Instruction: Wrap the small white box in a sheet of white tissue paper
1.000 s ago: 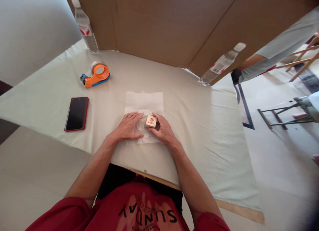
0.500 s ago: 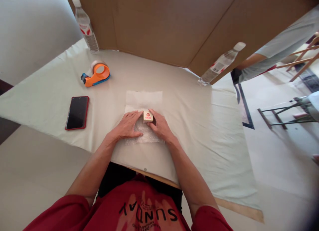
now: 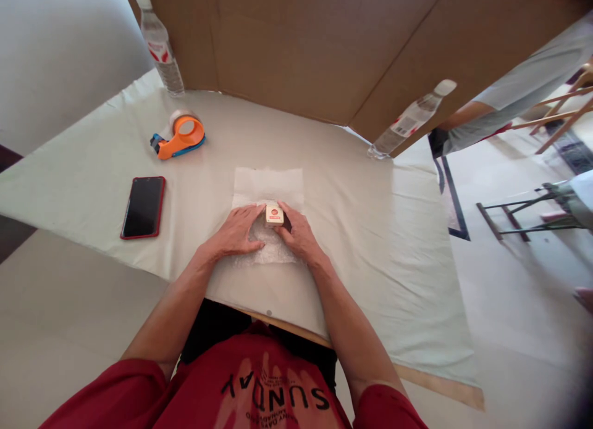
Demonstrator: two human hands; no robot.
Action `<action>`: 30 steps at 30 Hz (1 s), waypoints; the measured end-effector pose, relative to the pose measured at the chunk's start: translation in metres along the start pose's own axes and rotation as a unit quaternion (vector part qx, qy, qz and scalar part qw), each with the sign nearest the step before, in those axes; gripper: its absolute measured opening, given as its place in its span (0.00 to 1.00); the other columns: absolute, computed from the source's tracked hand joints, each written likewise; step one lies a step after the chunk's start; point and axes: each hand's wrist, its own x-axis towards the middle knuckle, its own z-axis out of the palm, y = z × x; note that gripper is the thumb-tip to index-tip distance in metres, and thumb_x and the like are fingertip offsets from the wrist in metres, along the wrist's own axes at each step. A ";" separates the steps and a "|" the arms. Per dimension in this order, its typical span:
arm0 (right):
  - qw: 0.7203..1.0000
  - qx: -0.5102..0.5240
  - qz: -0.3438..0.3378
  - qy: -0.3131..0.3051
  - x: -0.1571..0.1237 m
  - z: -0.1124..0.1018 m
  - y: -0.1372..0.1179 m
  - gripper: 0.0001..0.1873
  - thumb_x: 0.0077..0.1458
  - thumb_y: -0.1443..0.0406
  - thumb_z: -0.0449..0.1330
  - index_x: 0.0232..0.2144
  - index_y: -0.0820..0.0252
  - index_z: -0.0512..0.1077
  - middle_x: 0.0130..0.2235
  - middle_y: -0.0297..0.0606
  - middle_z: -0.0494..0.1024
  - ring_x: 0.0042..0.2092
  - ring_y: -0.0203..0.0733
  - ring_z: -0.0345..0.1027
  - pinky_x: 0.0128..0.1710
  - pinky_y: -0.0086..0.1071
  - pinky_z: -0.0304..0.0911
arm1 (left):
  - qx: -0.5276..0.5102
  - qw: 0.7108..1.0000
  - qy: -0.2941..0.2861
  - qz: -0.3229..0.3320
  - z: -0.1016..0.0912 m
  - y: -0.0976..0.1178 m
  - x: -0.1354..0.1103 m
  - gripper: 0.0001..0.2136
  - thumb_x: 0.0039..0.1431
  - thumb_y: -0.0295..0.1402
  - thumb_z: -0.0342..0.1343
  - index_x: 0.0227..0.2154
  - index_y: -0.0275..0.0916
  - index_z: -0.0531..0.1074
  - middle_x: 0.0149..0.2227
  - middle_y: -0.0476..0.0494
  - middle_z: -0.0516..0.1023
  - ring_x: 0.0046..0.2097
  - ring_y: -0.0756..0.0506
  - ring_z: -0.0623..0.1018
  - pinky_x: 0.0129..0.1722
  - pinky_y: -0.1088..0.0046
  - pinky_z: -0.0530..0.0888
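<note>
Plastic bubble wrap [image 3: 277, 249] lies under a little box [image 3: 274, 215]. My right hand [image 3: 299, 233] holds the box, and my left hand [image 3: 237, 231] has its fingers spread close beside it.

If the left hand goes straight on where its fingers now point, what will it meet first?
Most likely the box: it sits right beside the left hand; I cannot tell whether they touch.

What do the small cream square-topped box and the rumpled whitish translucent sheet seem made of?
Small cream box: perhaps smooth printed cardboard, judging by its flat, red-marked top, though metal or plastic is possible. Whitish translucent sheet: probably glossy plastic bubble wrap, from its bumpy, glinting surface.
</note>
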 end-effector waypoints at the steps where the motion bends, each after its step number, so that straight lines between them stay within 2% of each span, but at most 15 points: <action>1: 1.000 -0.001 -0.001 -0.003 0.000 0.000 0.001 0.36 0.55 0.64 0.58 0.66 0.59 0.60 0.63 0.47 0.70 0.63 0.55 0.65 0.63 0.53 0.58 | 0.001 1.000 0.000 0.000 0.000 0.000 0.000 0.43 0.52 0.40 0.63 0.68 0.35 0.51 0.68 0.28 0.60 0.69 0.32 0.60 0.68 0.51 0.56; 4: 1.000 -0.003 0.000 -0.011 0.000 0.000 0.003 0.36 0.55 0.64 0.58 0.66 0.61 0.60 0.63 0.49 0.70 0.63 0.55 0.65 0.63 0.54 0.58 | 0.005 1.000 0.004 -0.002 0.001 -0.001 0.000 0.43 0.51 0.40 0.63 0.68 0.35 0.51 0.68 0.29 0.60 0.69 0.32 0.60 0.68 0.51 0.56; 9: 1.000 0.002 -0.003 -0.008 0.000 -0.001 0.003 0.34 0.55 0.63 0.58 0.64 0.57 0.62 0.63 0.46 0.71 0.62 0.55 0.66 0.63 0.54 0.59 | 0.006 1.000 0.003 -0.005 0.002 -0.001 0.000 0.43 0.51 0.40 0.63 0.68 0.36 0.52 0.68 0.29 0.61 0.69 0.32 0.61 0.68 0.50 0.56; 16: 1.000 0.011 -0.006 -0.022 0.001 -0.005 0.003 0.35 0.53 0.65 0.59 0.64 0.57 0.62 0.63 0.46 0.70 0.63 0.56 0.64 0.64 0.55 0.57 | 0.001 1.000 0.003 -0.002 0.002 -0.002 0.000 0.43 0.52 0.40 0.63 0.68 0.38 0.52 0.68 0.30 0.61 0.69 0.32 0.60 0.68 0.50 0.56; 21: 0.999 0.017 -0.013 -0.023 0.001 -0.008 0.004 0.34 0.53 0.65 0.60 0.63 0.54 0.64 0.61 0.45 0.73 0.61 0.55 0.67 0.63 0.54 0.60 | 0.002 1.000 0.004 -0.003 0.004 -0.004 0.000 0.43 0.51 0.40 0.64 0.68 0.40 0.52 0.68 0.31 0.62 0.69 0.32 0.60 0.68 0.49 0.56; 30: 0.999 0.023 -0.014 -0.026 -0.002 -0.010 0.003 0.33 0.52 0.65 0.61 0.62 0.55 0.65 0.61 0.45 0.73 0.62 0.54 0.66 0.63 0.53 0.59 | 0.005 1.000 0.002 -0.003 0.003 -0.002 0.000 0.42 0.52 0.40 0.63 0.68 0.35 0.53 0.68 0.28 0.61 0.69 0.32 0.61 0.68 0.50 0.56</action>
